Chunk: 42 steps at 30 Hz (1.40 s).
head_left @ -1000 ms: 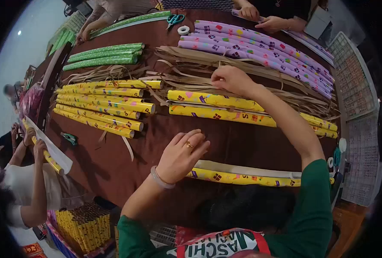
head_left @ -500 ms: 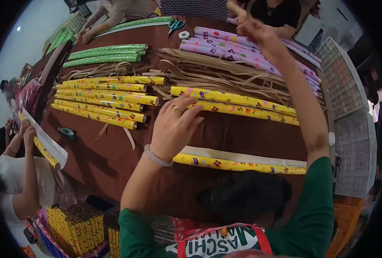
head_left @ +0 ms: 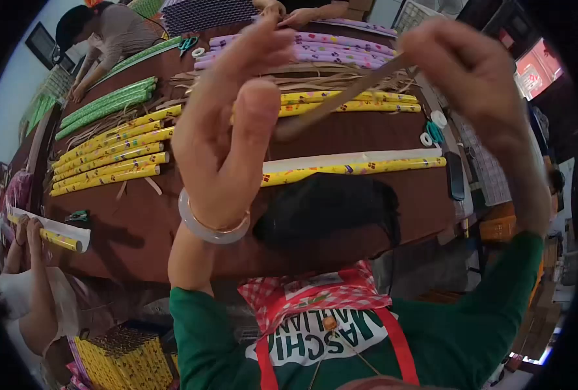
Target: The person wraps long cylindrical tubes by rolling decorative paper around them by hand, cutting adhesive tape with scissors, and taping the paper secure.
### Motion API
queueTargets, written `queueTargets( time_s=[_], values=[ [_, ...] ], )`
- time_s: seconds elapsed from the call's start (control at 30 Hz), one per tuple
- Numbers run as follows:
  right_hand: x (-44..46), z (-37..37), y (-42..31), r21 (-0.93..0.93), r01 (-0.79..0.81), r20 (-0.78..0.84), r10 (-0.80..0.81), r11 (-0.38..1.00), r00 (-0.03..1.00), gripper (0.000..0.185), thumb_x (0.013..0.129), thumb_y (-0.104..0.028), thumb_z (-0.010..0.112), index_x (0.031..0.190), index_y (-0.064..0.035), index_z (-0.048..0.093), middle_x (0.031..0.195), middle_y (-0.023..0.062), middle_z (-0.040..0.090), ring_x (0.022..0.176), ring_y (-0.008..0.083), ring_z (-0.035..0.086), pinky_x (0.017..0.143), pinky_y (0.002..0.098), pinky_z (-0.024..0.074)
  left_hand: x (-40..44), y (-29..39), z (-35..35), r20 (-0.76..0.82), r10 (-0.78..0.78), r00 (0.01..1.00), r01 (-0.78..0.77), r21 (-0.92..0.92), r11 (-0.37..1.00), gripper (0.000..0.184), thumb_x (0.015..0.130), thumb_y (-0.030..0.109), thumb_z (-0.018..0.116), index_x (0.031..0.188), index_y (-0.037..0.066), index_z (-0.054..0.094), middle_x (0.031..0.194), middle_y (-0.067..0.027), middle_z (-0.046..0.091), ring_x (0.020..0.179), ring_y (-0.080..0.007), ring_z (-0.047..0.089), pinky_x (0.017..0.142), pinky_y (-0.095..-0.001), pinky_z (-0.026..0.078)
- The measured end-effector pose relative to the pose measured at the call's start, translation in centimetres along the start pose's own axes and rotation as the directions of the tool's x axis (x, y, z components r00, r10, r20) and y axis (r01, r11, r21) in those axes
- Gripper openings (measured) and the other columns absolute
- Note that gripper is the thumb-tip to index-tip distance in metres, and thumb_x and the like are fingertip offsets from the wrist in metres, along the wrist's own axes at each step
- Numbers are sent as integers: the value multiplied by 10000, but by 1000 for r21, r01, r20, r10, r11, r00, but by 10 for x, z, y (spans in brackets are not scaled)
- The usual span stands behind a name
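My right hand [head_left: 468, 81], raised on the right, is closed on one end of a brown paper strip [head_left: 360, 83]. The strip slants down leftward and blurs out beside my left hand [head_left: 227, 130]. That hand is up close to the camera with a pale bracelet at the wrist, its thumb apart and fingers stretched; no grip on the strip shows. Below the strip, a yellow patterned roll [head_left: 360, 169] lies along a white sheet edge [head_left: 341, 158]. Behind are two more yellow rolls [head_left: 367, 105], partly hidden by my left hand.
Yellow rolls [head_left: 116, 156] and green rolls [head_left: 110, 107] lie left, purple rolls [head_left: 302, 58] at the back. Brown strips [head_left: 308, 81] are heaped between. Teal scissors [head_left: 434, 132] and a black oblong object [head_left: 455, 175] lie right. A black bundle [head_left: 331, 211] is in front. A co-worker's hands [head_left: 32, 231] hold another roll.
The view has tilted and shifted to the right. My right hand has come back toward me and now pulls a brown strip through the air. My left hand has risen from the yellow rolls.
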State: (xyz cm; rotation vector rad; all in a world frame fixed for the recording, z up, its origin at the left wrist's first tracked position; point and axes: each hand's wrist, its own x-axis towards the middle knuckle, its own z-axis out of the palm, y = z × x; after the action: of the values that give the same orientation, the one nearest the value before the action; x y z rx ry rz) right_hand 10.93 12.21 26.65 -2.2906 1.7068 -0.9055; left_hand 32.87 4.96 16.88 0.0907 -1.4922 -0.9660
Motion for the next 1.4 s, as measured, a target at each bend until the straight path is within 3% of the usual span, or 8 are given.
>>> queueTargets(
  time_s=[0.13, 0.33, 0.53, 0.7, 0.87, 1.0, 1.13, 1.4],
  values=[
    [-27, 54, 17, 245, -335, 225, 282, 910, 933, 292, 942, -296, 561, 844, -27, 622, 659, -57, 478, 628, 19, 405, 535, 197, 315, -23, 7, 12, 228, -703, 674, 733, -329, 596, 496, 1018, 334, 305, 1274, -60, 465, 1224, -177, 565, 1022, -259, 621, 877, -352, 510],
    [-57, 84, 51, 190, -393, 224, 350, 900, 910, 386, 925, -343, 575, 776, 12, 602, 605, -12, 475, 578, 71, 422, 520, 266, 355, -80, -34, 4, 337, -826, 451, 829, -501, 248, 497, 1004, 351, 371, 1244, -71, 477, 1129, -170, 617, 1020, -257, 635, 837, -300, 534],
    [-62, 87, 63, 232, -471, 311, 394, 851, 865, 337, 924, -314, 577, 830, 6, 626, 640, 3, 517, 617, 77, 472, 570, 263, 390, -94, -32, 8, 278, -839, 467, 869, -318, 379, 315, 978, 209, 477, 1147, -49, 538, 998, -130, 653, 907, -196, 666, 777, -274, 546],
    [-98, 20, 85, -206, 163, 279, -102, 965, 955, 204, 869, -160, 610, 1017, -27, 656, 760, 101, 605, 688, 203, 581, 599, 317, 444, -99, -18, -27, -50, -665, 745, 663, 167, 730, 144, 941, 41, 517, 991, -74, 587, 790, -96, 648, 761, -149, 666, 698, -250, 549],
    [-206, -121, 32, -425, -104, 350, 269, 899, 897, 242, 877, -123, 565, 1085, -31, 647, 810, 96, 580, 654, 181, 539, 568, 316, 405, -112, 30, -59, 170, -685, 709, 700, -52, 712, 154, 942, 29, 503, 975, -100, 581, 837, -141, 658, 788, -177, 661, 726, -284, 552],
    [-273, -162, -14, -291, -56, 432, 183, 955, 883, 239, 848, -178, 593, 1044, -62, 667, 833, 89, 572, 654, 153, 538, 568, 300, 419, -135, 36, -69, 579, -780, 237, 971, -149, 185, 201, 954, 65, 499, 1039, -99, 579, 899, -182, 670, 852, -222, 674, 753, -285, 555],
    [-237, -57, 53, -74, -662, 691, 517, 746, 505, 154, 828, -175, 633, 842, -24, 661, 819, 96, 597, 702, 144, 575, 612, 283, 450, -164, 13, -77, 287, -903, 320, 941, 13, 337, 213, 952, 107, 521, 1056, -70, 577, 900, -129, 674, 827, -169, 670, 714, -258, 548],
    [-114, 116, 96, 100, -13, 470, -36, 995, 882, 361, 870, -197, 618, 1192, -43, 559, 1162, 147, 585, 1082, 315, 546, 921, 385, 429, -159, 15, -88, -35, -920, 389, 894, 256, 368, 116, 938, 92, 540, 965, -20, 537, 866, -94, 693, 800, -129, 676, 665, -233, 537]
  ],
)
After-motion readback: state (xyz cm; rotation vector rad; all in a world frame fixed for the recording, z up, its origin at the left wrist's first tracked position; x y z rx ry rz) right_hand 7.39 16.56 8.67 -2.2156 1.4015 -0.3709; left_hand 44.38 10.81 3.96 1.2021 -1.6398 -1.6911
